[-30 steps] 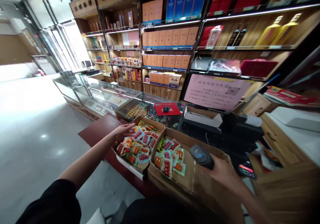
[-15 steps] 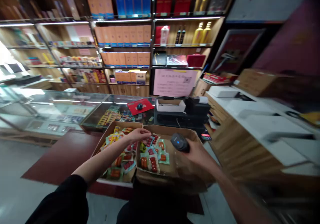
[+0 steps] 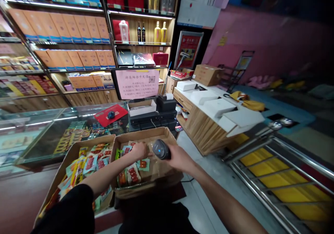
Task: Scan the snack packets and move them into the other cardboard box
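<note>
My right hand is wrapped round a dark barcode scanner with a small blue light, over the right part of an open cardboard box. My left hand is over the same box, fingers bent down among small snack packets; whatever its fingertips touch is too small to make out. Left of it, a second cardboard box is full of red, orange and yellow packets, partly hidden by my left forearm.
Behind the boxes are a glass counter, a red sheet, a white tray and a monitor with a pink notice. A wooden cabinet and metal railing stand to the right.
The view has turned to the right, bringing the railing into sight. My left hand has moved right over the packets, closer to the scanner, which remains in my right hand.
</note>
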### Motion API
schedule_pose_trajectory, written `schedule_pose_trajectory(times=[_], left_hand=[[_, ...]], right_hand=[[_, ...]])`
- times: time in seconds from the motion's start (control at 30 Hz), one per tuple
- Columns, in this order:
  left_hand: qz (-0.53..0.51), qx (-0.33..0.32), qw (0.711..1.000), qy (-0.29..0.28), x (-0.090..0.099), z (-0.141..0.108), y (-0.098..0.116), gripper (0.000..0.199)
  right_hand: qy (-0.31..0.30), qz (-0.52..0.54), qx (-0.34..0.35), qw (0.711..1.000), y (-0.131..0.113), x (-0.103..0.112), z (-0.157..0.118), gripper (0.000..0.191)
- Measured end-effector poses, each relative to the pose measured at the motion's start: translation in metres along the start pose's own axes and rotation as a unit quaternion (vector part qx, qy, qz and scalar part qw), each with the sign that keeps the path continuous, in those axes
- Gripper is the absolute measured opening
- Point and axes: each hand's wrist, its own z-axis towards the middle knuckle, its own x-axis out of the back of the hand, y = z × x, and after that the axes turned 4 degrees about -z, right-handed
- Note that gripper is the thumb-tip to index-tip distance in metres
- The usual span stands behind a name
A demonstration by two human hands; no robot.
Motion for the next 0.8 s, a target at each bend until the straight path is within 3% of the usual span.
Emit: schedule_pose_trajectory(times=[0.17,0.3,0.37,0.47,0.57,0.67,0.8], left_hand=[[0.000,-0.007,1.000,0.000,-0.007,0.007,0.007,0.046],[-0.127,0.032,0.991,0.032,0.004,0.020,0.003,0.037],[-0.256,0.063,0.964,0.026,0.012,0.025,0.002,0.032],[-0.455,0.111,0.883,0.006,0.022,0.026,0.004,0.030],[-0.557,0.138,0.819,0.016,0.030,0.023,0.007,0.033],[-0.589,0.147,0.793,0.038,0.034,0.018,0.010,0.036],[-0.594,0.153,0.788,0.053,0.036,0.013,0.013,0.047]], right_hand=[[-0.020,-0.016,0.005,1.000,0.008,0.008,-0.003,0.038],[-0.022,-0.007,0.024,0.999,0.019,0.014,-0.003,0.037],[-0.022,-0.003,0.035,0.999,0.026,0.017,-0.003,0.039],[-0.029,0.001,0.045,0.999,0.033,0.024,-0.001,0.039],[-0.038,0.009,0.059,0.997,0.038,0.031,0.002,0.034],[-0.046,0.017,0.077,0.996,0.042,0.035,0.005,0.031],[-0.047,0.027,0.085,0.995,0.049,0.036,0.011,0.031]])
